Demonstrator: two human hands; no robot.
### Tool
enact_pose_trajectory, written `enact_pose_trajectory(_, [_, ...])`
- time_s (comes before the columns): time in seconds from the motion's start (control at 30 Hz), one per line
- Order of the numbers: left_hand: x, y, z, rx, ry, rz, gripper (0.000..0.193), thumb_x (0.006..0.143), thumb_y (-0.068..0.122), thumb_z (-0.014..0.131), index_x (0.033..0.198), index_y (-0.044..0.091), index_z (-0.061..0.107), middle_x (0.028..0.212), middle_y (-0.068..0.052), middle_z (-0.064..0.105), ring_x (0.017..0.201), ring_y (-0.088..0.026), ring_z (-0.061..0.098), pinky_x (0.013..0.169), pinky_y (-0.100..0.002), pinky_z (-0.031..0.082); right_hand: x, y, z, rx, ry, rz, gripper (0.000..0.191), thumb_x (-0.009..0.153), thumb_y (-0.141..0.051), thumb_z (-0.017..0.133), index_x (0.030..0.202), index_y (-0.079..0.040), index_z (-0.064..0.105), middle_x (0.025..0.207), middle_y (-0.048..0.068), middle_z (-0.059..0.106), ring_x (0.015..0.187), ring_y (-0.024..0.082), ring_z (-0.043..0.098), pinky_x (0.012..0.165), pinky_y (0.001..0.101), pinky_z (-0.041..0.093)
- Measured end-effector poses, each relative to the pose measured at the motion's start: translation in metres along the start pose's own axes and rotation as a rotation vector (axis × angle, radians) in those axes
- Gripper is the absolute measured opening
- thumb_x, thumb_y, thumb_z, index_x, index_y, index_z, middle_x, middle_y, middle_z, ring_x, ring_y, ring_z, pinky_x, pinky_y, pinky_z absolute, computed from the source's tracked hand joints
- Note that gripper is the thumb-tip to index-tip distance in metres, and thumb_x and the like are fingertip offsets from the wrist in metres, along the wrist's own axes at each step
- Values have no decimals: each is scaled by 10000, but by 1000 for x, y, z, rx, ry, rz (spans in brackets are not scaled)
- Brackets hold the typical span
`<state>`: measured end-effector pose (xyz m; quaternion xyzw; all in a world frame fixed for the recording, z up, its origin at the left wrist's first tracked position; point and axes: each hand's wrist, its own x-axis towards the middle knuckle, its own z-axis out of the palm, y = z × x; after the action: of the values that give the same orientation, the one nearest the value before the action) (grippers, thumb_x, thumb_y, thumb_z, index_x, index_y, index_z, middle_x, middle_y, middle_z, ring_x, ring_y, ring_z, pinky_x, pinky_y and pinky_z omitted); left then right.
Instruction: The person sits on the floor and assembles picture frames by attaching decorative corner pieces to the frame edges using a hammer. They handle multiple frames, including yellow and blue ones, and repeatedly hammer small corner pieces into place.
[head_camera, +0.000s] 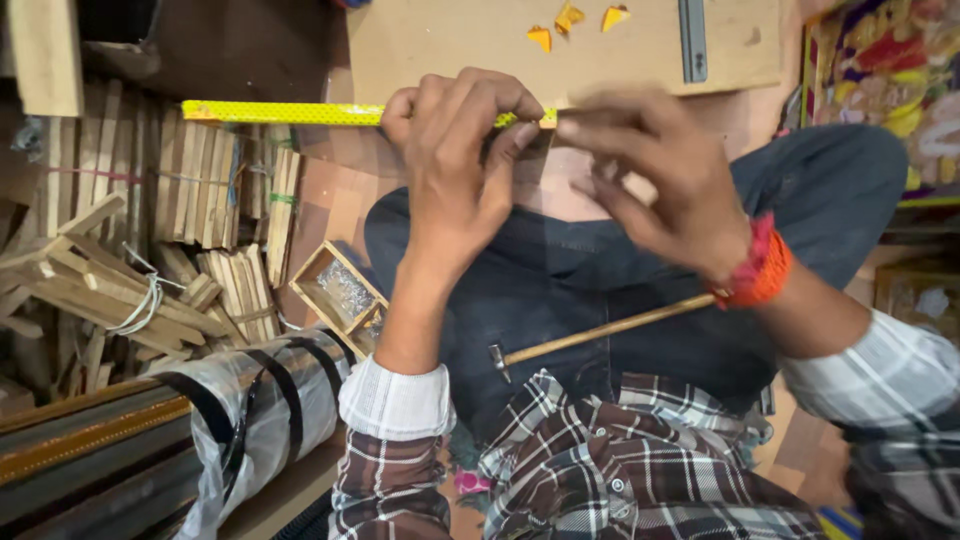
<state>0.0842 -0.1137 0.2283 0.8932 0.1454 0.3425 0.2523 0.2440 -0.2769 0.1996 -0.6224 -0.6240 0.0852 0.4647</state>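
Note:
My left hand grips a long yellow patterned strip near its right end, holding it level in front of me. My right hand, blurred, pinches at the strip's right end, fingers touching it beside the left fingers. A red thread band circles my right wrist. A small hammer with a wooden handle lies across my lap on dark jeans.
Bundles of wooden sticks lie stacked at left. A small wooden box of nails sits by my knee. A plastic-wrapped bundle of frame mouldings lies at lower left. A wooden board with yellow scraps is ahead, colourful pictures at right.

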Motion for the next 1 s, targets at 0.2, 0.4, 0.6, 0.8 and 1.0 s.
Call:
enact_pose_trajectory(0.2, [-2, -5, 0, 19, -22, 10, 98, 991, 104, 725, 1066, 132, 668, 1099, 27, 655, 1000, -182, 557, 1018, -339, 277, -116, -1, 11, -342, -718, -88, 836, 611, -186, 716, 1439, -162, 604, 961, 52, 630, 804, 266, 664, 636, 386, 549])
enact_pose_trajectory(0.4, [0, -4, -2, -2, -56, -27, 49, 1023, 133, 713, 1048, 129, 672, 1079, 28, 664, 990, -183, 548, 1022, -346, 275, -151, -13, -20, -153, -279, 411, 476, 861, -77, 724, 1327, -136, 647, 766, 86, 619, 603, 230, 626, 569, 367, 493])
enact_pose_trajectory(0.6, [4, -2, -7, -36, -102, -90, 75, 991, 166, 726, 1042, 117, 700, 1083, 11, 684, 1065, -210, 575, 1088, -375, 273, -103, -51, -60, -345, 14, 250, 451, 937, 115, 661, 1370, 35, 559, 886, 159, 654, 726, 252, 645, 644, 353, 506])
enact_pose_trajectory(0.8, [2, -5, -11, -50, -112, -133, 108, 939, 160, 725, 1028, 101, 710, 1071, 0, 697, 1047, -214, 579, 1079, -382, 276, -80, -61, -53, -390, -152, 240, 527, 847, 113, 715, 1358, 12, 628, 770, 162, 616, 632, 288, 605, 589, 391, 473])
enact_pose_trajectory(1.0, [1, -6, -12, -79, -95, -127, 105, 953, 181, 736, 1016, 100, 712, 1058, 0, 702, 1061, -214, 582, 1075, -389, 271, -94, -56, -47, -246, -24, 270, 510, 951, 119, 646, 1432, -44, 588, 887, 133, 602, 686, 217, 619, 639, 303, 493])
